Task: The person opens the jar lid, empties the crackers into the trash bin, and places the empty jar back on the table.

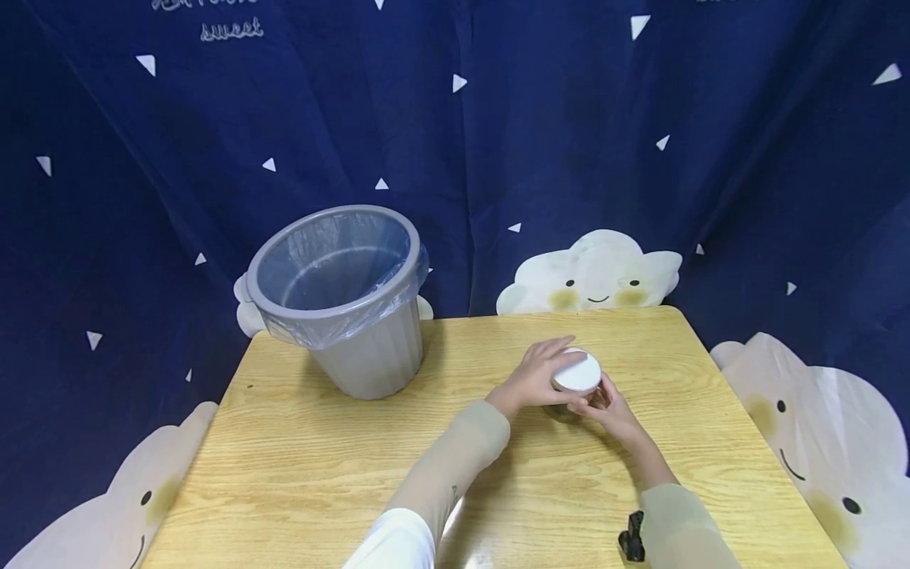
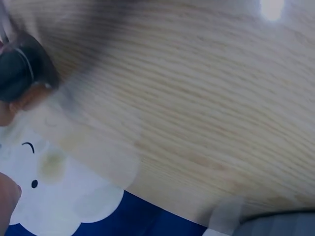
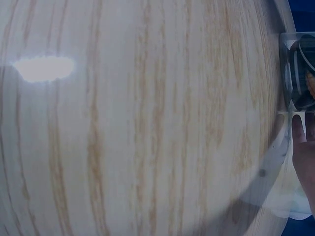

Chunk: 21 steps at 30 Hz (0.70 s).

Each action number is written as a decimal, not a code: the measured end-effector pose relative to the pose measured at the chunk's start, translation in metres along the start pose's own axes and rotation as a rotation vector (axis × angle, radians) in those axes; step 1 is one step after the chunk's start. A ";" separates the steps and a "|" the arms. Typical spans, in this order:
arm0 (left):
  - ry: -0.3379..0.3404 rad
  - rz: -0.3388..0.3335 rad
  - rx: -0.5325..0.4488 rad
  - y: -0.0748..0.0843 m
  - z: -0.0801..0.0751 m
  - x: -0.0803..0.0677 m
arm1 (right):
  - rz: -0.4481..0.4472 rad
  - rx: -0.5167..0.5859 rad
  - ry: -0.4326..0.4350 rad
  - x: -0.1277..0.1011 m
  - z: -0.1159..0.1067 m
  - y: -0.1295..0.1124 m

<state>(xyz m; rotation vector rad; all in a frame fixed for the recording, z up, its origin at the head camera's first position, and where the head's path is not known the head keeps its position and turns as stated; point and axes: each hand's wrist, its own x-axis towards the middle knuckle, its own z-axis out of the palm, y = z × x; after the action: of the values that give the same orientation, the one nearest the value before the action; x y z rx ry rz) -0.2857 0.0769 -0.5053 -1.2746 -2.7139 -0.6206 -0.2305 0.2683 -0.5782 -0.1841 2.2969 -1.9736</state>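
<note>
A clear jar with a white lid and dark contents is between both hands, right of the table's middle. My left hand reaches over it from the left, fingers and thumb spread round the lid's edge. From the right, my right hand holds the jar's body, mostly below the lid. In the left wrist view the dark jar shows at the left edge, blurred. The right wrist view catches part of the right hand beside the jar; the rest is out of frame.
A grey bin with a clear plastic liner stands at the table's back left. The wooden table ends in front of a dark blue curtain with clouds and triangles. A small black object is beside the right sleeve.
</note>
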 end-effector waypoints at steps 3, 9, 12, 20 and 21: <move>-0.071 0.000 -0.040 -0.004 -0.004 0.000 | -0.006 0.001 0.004 0.000 0.000 0.000; -0.105 -0.029 -0.098 -0.010 -0.009 0.000 | 0.006 -0.010 0.009 -0.001 0.000 0.000; -0.103 -0.015 -0.120 -0.011 -0.010 0.001 | 0.006 -0.010 0.007 -0.001 -0.001 0.001; -0.106 -0.018 -0.160 -0.011 -0.012 0.002 | 0.014 -0.015 0.004 0.000 0.000 0.002; -0.105 -0.021 -0.160 -0.011 -0.011 0.002 | 0.014 -0.015 0.003 0.000 0.000 0.002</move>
<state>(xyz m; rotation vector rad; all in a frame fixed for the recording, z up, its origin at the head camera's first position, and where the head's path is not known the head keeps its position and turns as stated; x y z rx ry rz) -0.2965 0.0680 -0.4979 -1.3521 -2.8147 -0.8096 -0.2306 0.2690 -0.5802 -0.1664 2.3090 -1.9519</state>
